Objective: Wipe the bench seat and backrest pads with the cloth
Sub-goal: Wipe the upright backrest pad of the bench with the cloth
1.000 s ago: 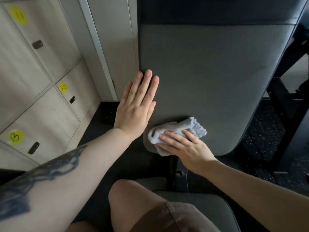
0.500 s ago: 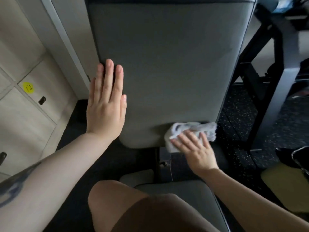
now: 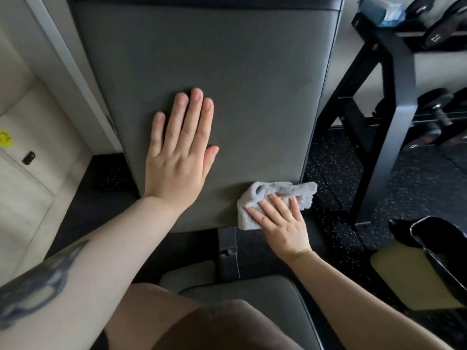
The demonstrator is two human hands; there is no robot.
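Observation:
The grey backrest pad [image 3: 227,72] rises in front of me and fills the upper middle of the view. My left hand [image 3: 179,152] lies flat on its lower left part, fingers straight and close together, holding nothing. My right hand [image 3: 280,223] presses a crumpled light grey cloth [image 3: 275,193] against the pad's lower right corner, and the cloth hangs past the edge. The grey seat pad [image 3: 242,294] lies below, partly hidden by my knee in brown shorts. A black frame post [image 3: 227,251] joins the two pads.
A black dumbbell rack [image 3: 394,102] with several dumbbells stands to the right. Pale wooden lockers [image 3: 30,173] with yellow number stickers line the left wall. A black bag [image 3: 434,248] and a yellow mat [image 3: 404,276] lie on the dark speckled floor at the lower right.
My right hand has slid the cloth from the pad's lower left to its lower right corner. My left hand has moved from the pad's left edge inward onto its surface.

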